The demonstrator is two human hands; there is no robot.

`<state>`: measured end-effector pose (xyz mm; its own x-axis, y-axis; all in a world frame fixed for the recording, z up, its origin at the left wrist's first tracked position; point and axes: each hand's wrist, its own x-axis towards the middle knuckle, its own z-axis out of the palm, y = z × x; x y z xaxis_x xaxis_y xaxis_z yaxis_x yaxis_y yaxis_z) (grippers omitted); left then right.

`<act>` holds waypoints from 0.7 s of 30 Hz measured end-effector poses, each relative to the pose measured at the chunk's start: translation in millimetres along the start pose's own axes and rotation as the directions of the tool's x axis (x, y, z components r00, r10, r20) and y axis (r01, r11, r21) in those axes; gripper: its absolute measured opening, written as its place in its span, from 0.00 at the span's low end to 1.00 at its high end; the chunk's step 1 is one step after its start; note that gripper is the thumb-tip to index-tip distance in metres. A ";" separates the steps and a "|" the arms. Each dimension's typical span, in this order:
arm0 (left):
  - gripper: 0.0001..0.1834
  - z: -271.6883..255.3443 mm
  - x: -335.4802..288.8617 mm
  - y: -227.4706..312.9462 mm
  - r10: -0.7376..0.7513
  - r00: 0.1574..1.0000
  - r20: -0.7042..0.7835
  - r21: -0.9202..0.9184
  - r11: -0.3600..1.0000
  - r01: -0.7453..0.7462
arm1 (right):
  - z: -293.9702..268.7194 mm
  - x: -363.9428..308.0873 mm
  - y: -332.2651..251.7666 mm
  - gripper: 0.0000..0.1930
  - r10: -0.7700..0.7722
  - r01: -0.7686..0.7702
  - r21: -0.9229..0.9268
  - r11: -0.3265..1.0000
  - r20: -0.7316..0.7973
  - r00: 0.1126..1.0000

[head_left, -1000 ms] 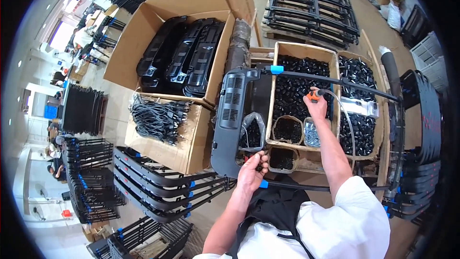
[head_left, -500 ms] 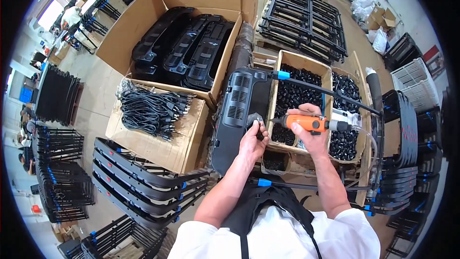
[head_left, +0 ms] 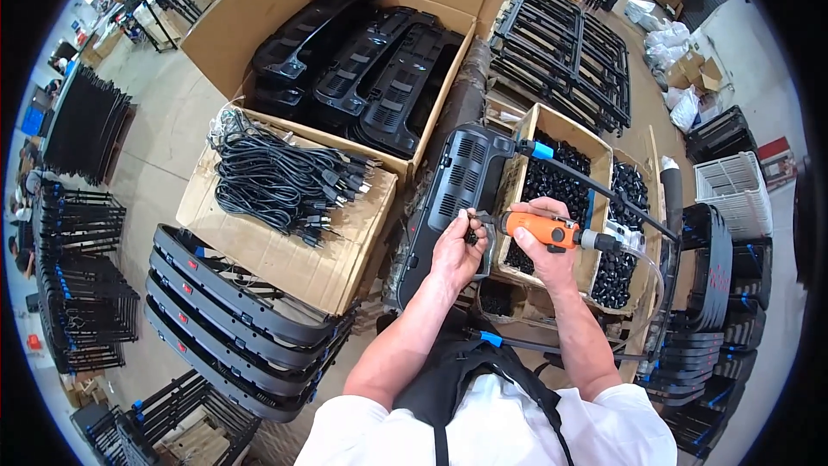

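My right hand (head_left: pixel 552 250) is wrapped round an orange air screwdriver (head_left: pixel 542 229), its tip pointing left. A clear hose trails from its right end. Just left of the tip, my left hand (head_left: pixel 455 252) is closed, with thumb and forefinger pinched close to the bit. Small dark pieces (head_left: pixel 471 237) show between its curled fingers, too small to name. Under both hands lies a long black plastic panel (head_left: pixel 448 207) with vent slots. A black tube (head_left: pixel 595 185) with a blue sleeve (head_left: pixel 542 150) runs from its far end to the right.
Wooden bins (head_left: pixel 511 181) of small black parts stand right of the panel. On the left, bundled black cables (head_left: pixel 276 177) lie on a cardboard box (head_left: pixel 345 272). Behind it, an open carton (head_left: pixel 216 43) holds black panels. Stacked curved frames (head_left: pixel 233 319) stand near left; black metal frames (head_left: pixel 561 52) lie far right.
The screwdriver's tip has come left to my left hand's fingertips. The whole view has shifted, so the surroundings sit differently in the picture.
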<state>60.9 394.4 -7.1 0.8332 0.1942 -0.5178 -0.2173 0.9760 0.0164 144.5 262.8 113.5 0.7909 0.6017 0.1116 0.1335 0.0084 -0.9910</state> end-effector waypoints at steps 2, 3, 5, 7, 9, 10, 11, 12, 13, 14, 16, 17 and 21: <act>0.13 -0.5 1.0 4.8 0.009 0.999 0.047 -0.001 1.000 -0.009 | 4.5 3.4 -0.2 0.25 0.008 -0.008 0.006 1.000 0.002 1.000; 0.13 0.0 1.9 6.5 0.008 0.999 0.051 -0.007 1.000 -0.008 | 6.1 5.8 -0.2 0.25 0.011 -0.011 0.008 1.000 0.002 1.000; 0.13 2.4 2.2 10.2 -0.008 0.997 0.076 -0.057 0.998 0.012 | 10.2 12.0 1.5 0.25 -0.008 0.008 -0.008 1.000 0.010 1.000; 0.15 6.7 2.4 13.2 0.002 0.998 0.057 -0.050 0.999 0.001 | 13.8 18.0 2.6 0.25 -0.007 0.007 0.009 1.000 0.010 1.000; 0.16 11.9 4.1 14.0 0.028 0.999 0.023 0.011 1.000 -0.028 | 17.5 27.5 4.8 0.25 -0.013 0.013 -0.010 1.000 0.014 1.000; 0.16 6.2 7.9 12.4 0.024 0.999 0.032 0.005 1.000 -0.025 | 19.8 33.2 6.6 0.25 -0.017 0.018 -0.024 1.000 0.014 1.000; 0.16 9.2 6.4 9.9 0.027 0.999 0.033 0.000 1.000 -0.027 | 21.6 40.3 9.1 0.25 -0.017 0.018 -0.026 0.999 0.020 1.000; 0.15 11.9 4.3 6.5 0.035 0.999 -0.006 0.108 0.994 -0.034 | 24.3 48.4 11.9 0.25 -0.017 0.018 -0.026 1.000 0.002 1.000; 0.14 13.4 1.5 4.3 0.046 0.998 -0.046 0.215 0.976 -0.036 | 27.2 57.0 14.2 0.25 -0.017 0.017 -0.024 1.000 -0.015 1.000; 0.14 10.9 -1.5 3.4 0.022 0.999 -0.036 0.235 0.972 -0.013 | 31.5 66.4 15.4 0.25 -0.025 0.024 -0.015 1.000 -0.021 0.999; 0.14 5.9 -5.6 2.8 -0.035 0.998 -0.043 0.265 0.963 0.045 | 34.7 87.1 20.9 0.25 -0.033 0.032 -0.054 0.998 -0.011 0.999; 0.14 -0.7 -7.3 3.5 -0.049 0.998 -0.045 0.297 0.953 0.060 | 39.7 97.1 23.7 0.24 -0.043 0.043 -0.069 0.997 -0.001 0.999; 0.14 -23.3 -7.1 3.2 -0.119 0.992 0.037 0.296 0.950 0.103 | 48.3 128.8 36.8 0.24 -0.067 0.067 -0.068 0.995 0.000 0.998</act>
<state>42.5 393.9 -23.2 0.8715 0.0805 -0.4838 0.0296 0.9760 0.2157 222.4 379.2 87.9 0.7800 0.5999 0.1780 0.2264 -0.0053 -0.9740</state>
